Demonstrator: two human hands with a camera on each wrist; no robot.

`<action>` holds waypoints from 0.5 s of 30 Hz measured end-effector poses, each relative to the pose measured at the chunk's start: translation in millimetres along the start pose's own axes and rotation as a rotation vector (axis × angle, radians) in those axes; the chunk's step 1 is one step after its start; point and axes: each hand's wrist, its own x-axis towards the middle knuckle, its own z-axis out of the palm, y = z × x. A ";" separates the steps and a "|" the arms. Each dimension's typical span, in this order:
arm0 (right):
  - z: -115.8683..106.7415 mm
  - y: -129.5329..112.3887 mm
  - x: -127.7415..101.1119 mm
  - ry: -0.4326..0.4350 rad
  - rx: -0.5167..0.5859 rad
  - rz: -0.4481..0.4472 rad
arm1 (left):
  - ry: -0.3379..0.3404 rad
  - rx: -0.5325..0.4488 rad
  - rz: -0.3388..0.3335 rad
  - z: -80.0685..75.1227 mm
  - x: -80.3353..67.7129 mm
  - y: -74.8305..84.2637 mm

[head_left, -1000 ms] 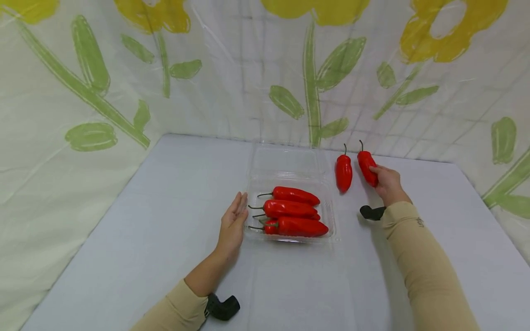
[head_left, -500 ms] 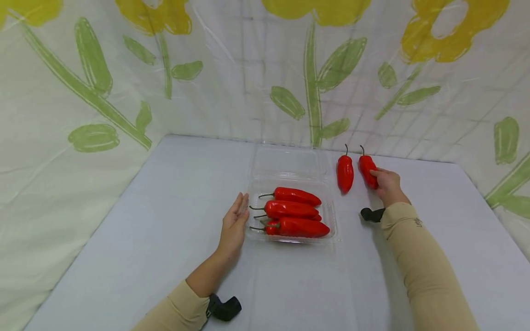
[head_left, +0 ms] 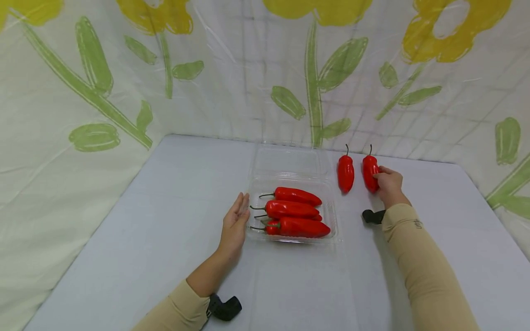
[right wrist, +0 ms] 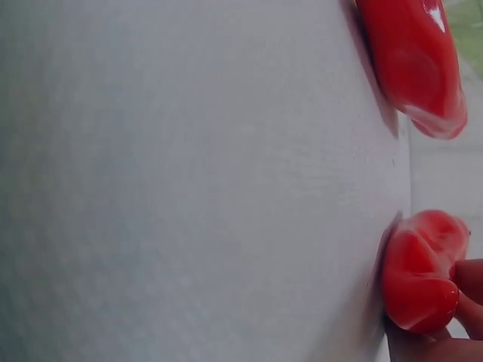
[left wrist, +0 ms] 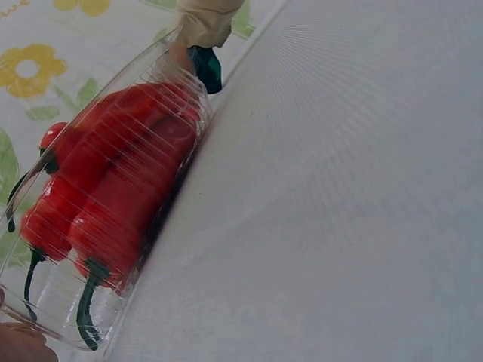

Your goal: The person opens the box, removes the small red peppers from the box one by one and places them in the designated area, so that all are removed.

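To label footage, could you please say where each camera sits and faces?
Head: worn there, facing forward and down at table; shows left hand, right hand, sleeves.
Left wrist: worn there, facing clear box; shows left hand, right sleeve.
Right wrist: worn there, facing two peppers; shows right fingers.
Head and right wrist share these peppers.

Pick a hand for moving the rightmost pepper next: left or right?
Right, probably: the right hand grips the rightmost pepper, while the left hand is beside the clear container, farther away.
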 end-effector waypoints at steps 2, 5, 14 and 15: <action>-1.2 -0.7 -0.9 -0.013 0.002 0.012 | 0.002 0.003 -0.001 -0.2 -0.2 0.2; -2.7 -2.5 -2.7 -0.024 -0.001 0.037 | 0.004 0.008 -0.001 -0.2 -0.6 0.4; -1.6 -2.3 2.6 0.010 0.044 0.036 | -0.005 0.013 0.002 -0.2 -1.4 0.9; -1.2 -2.2 2.8 0.016 0.055 0.029 | -0.006 0.014 0.000 -0.1 -1.2 0.7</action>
